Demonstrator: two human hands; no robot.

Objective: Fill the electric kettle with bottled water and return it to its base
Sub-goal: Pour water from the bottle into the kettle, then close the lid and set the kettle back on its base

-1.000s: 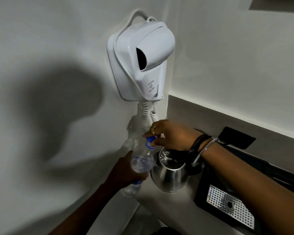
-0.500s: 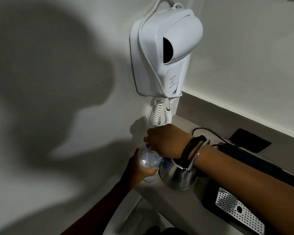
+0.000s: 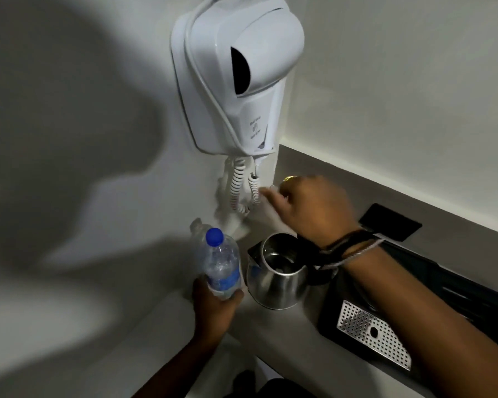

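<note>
The left hand (image 3: 213,308) has its grip closed round the lower part of the water bottle (image 3: 221,265), held upright just beside the kettle (image 3: 276,275), blue cap (image 3: 214,236) on. The right hand (image 3: 314,209) hovers above and behind the kettle, fingers loosely curled; blur prevents telling whether it holds anything. The kettle stands on the tabletop (image 3: 285,334) with its top open; contents cannot be confirmed, nor whether the base lies beneath it. Judgement: task at an early stage. Outstanding: uncapping, pouring, closing the lid, seating the kettle on its base.
</note>
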